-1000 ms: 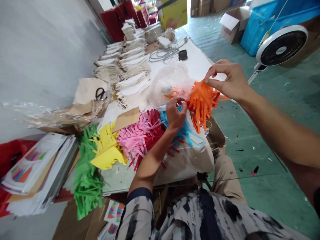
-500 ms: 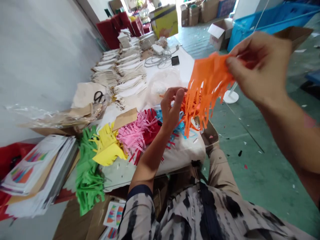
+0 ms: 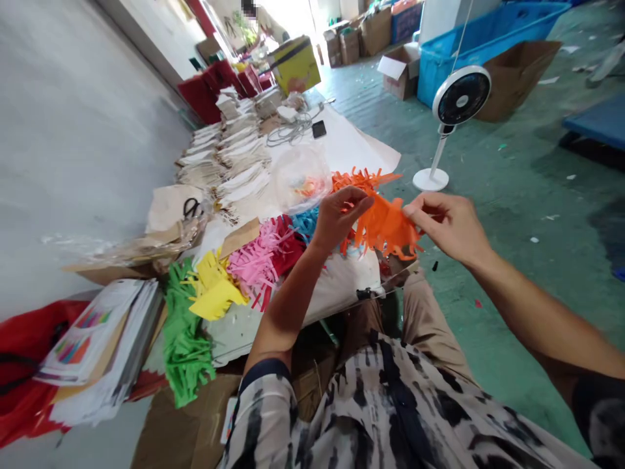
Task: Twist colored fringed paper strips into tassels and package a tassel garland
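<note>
Closest to the body, green fringe (image 3: pixel 188 339) hangs past the tabletop's (image 3: pixel 234 337) near edge, toward its left end. Along that edge to the right come yellow fringe (image 3: pixel 215 290), then pink fringe (image 3: pixel 251 257) against red strips (image 3: pixel 288 251). Over the near right corner, an orange fringed sheet (image 3: pixel 388 225) is stretched between two hands: the left hand (image 3: pixel 339 215) has its grip pinched on the upper left edge, the right hand (image 3: pixel 449 225) has its grip pinched on the right side. Just behind lie more orange strips (image 3: pixel 359 178), beside a clear plastic bag (image 3: pixel 300 176). Farther back, pale bundles (image 3: pixel 239 156) line the left side; a black phone (image 3: pixel 319 129) lies nearer the right edge. A yellow box (image 3: pixel 296 65) stands toward the far end.
</note>
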`<state>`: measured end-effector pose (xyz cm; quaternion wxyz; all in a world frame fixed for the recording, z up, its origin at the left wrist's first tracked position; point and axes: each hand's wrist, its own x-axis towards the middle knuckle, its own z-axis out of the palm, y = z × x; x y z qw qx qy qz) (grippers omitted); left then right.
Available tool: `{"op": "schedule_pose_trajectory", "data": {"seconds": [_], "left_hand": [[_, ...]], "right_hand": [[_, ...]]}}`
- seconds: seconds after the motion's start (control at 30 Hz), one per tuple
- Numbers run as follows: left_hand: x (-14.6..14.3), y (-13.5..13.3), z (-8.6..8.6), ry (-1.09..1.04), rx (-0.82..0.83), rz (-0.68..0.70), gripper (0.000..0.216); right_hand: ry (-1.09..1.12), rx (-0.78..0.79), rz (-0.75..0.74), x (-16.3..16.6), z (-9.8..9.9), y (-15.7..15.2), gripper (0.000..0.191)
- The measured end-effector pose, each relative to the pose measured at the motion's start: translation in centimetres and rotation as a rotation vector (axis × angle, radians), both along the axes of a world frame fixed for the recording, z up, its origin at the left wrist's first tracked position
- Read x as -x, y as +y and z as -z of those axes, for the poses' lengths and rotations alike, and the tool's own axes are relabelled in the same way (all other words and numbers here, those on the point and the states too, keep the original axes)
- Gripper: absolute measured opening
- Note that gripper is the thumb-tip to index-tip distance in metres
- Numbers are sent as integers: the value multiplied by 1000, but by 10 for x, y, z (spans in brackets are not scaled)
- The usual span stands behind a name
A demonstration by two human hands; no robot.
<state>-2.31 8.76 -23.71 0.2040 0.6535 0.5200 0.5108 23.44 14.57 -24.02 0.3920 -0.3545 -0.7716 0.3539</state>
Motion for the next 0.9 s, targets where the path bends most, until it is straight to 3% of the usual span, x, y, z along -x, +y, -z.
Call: {"op": "schedule_pose_trajectory", "data": {"seconds": [0.07,0.17,0.3,0.4,0.53,0.6,0.67,0.73,0.8,0.9], "left_hand": [[-1,-3,-7,7,96,157,38],[-6,-9,-22,89,299,436,42],[-14,-12,-35,119,498,673,44],[-11,-12,-38,156,541,690,40],[0,-12,-40,287,433,668,32],[5,-11,-39,249,349,584,31],[7,-8,-33,109,400,506,36],[7,-3,-21,-118,552,470,42],[4,3,-4,-359,669,446,45],[-2,10,26,-595,693,395,54]], "right_hand": [[-76,-1,28,-15,2,5,51],[28,19,-14,-21,1,12,49],[202,432,-514,-1,8,-1,64],[205,688,-646,9,23,-16,59],[247,797,-599,4,40,-17,45],[220,819,-600,-1,43,-8,39],[165,778,-604,-4,41,2,39],[143,717,-596,-4,38,12,46],[157,673,-570,-3,36,24,52],[155,586,-509,1,38,45,63]]}}
